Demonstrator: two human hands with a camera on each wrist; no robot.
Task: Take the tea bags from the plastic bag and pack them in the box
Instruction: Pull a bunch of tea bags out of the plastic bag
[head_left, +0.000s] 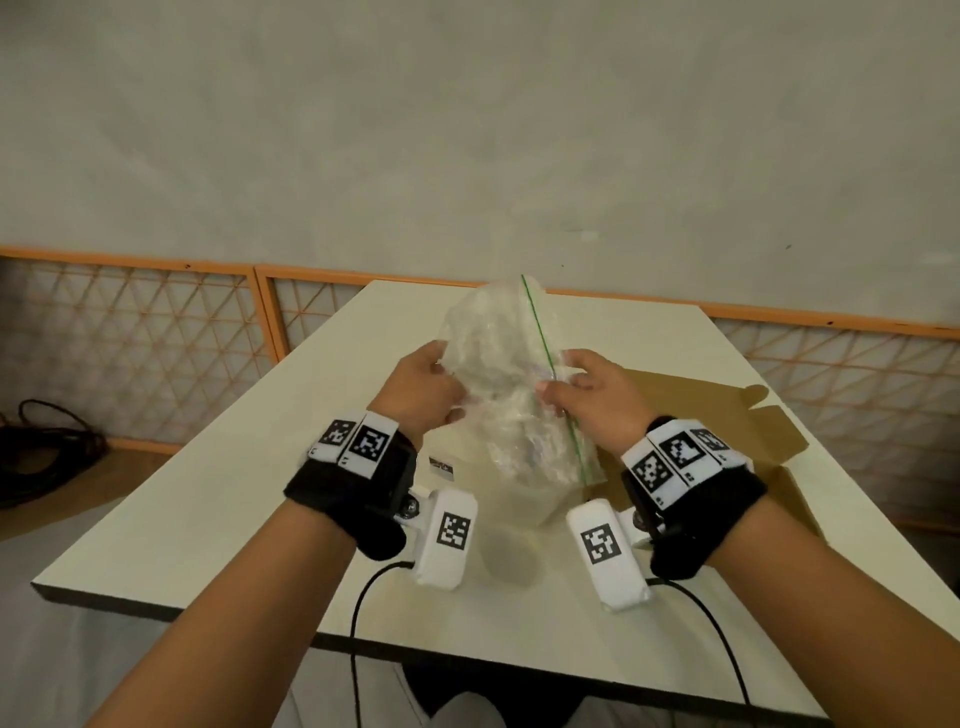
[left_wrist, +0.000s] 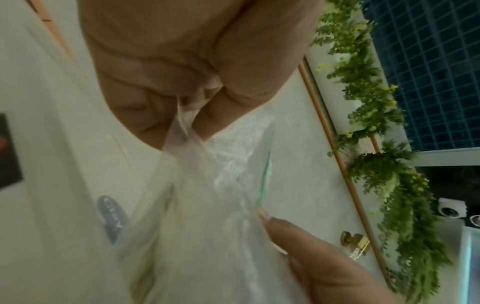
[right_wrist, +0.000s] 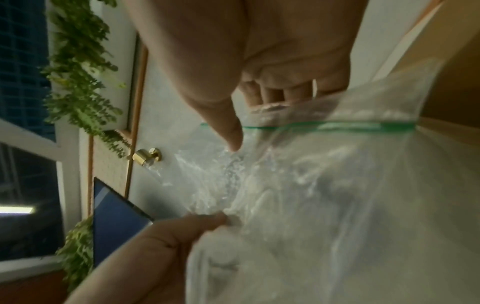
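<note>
Clear plastic bag (head_left: 511, 395) hangs above the table (head_left: 208, 493), pinched between both hands. Left hand (head_left: 423, 387) grips its bottom end; right hand (head_left: 592, 392) pinches beside the green seal (head_left: 545, 343). Cardboard box (head_left: 727, 415) lies flat just right of the right hand.

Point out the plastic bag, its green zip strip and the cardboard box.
plastic bag (head_left: 498, 410), head view, crinkled clear middle.
green zip strip (right_wrist: 337, 125), right wrist view, middle of the strip.
cardboard box (head_left: 691, 410), head view, flat brown panel on the table.

Both arms reach forward from the bottom of the frame to the middle. The left hand (head_left: 423, 387) and right hand (head_left: 592, 392) face each other, fingers curled and pinching.
</note>
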